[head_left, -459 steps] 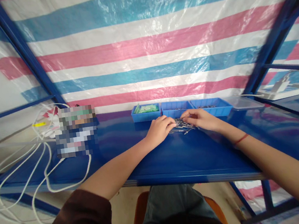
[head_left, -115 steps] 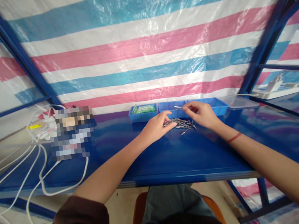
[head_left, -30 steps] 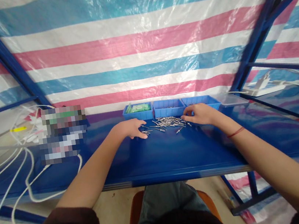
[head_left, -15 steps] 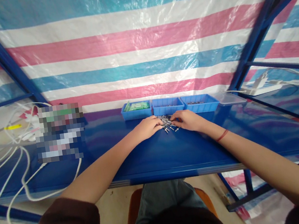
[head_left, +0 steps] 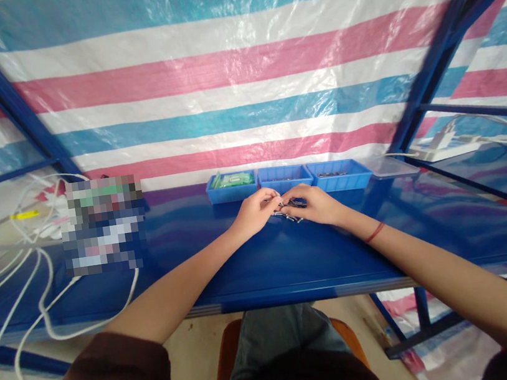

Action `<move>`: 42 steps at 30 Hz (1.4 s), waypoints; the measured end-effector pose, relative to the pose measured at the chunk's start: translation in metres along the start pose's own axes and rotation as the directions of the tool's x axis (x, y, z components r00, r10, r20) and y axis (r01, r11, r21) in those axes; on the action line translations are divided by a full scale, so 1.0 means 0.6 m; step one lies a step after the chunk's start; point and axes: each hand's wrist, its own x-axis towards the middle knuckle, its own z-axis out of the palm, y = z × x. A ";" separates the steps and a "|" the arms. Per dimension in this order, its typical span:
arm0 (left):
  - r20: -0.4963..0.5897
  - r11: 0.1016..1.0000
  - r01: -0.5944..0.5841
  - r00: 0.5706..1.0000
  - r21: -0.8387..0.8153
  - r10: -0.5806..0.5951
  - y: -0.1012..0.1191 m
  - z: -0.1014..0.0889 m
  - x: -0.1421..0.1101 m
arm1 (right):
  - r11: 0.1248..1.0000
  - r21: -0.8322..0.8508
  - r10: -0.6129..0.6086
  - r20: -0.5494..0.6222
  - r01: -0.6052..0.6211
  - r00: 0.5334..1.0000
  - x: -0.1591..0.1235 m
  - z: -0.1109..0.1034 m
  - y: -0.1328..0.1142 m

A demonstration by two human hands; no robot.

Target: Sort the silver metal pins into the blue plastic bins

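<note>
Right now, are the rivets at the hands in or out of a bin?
Out: the metal rivets lie on the blue tabletop in front of the middle blue bin, partly hidden by the right hand.

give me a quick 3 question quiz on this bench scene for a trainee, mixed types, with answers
1. Which of the three blue plastic bins holds green plastic packets? a) left b) middle c) right
2. True or false: the left hand and right hand are both at the slender silver metal pins over the glossy blue table.
3. Fill in: a thin red band circles the person's ____ forearm.

Key: 1. a; 2. true; 3. right
</note>
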 end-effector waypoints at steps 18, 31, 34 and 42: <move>-0.087 0.977 -0.179 0.978 0.120 0.190 0.020 0.001 -0.007 | 0.953 0.271 0.149 -0.034 -0.134 0.988 0.000 0.005 -0.011; -0.086 0.951 -0.102 0.987 0.293 0.132 0.001 -0.004 0.000 | 0.966 0.183 0.227 -0.265 -0.182 0.937 0.007 -0.017 -0.005; 0.005 0.890 -0.133 0.989 0.436 0.145 -0.002 -0.012 -0.002 | 0.952 0.065 0.296 -0.450 -0.299 0.843 0.003 -0.045 0.026; 0.224 0.702 -0.159 0.975 0.694 0.000 -0.004 -0.019 -0.010 | 0.676 -0.263 0.479 -0.553 -0.689 0.682 -0.038 -0.100 0.133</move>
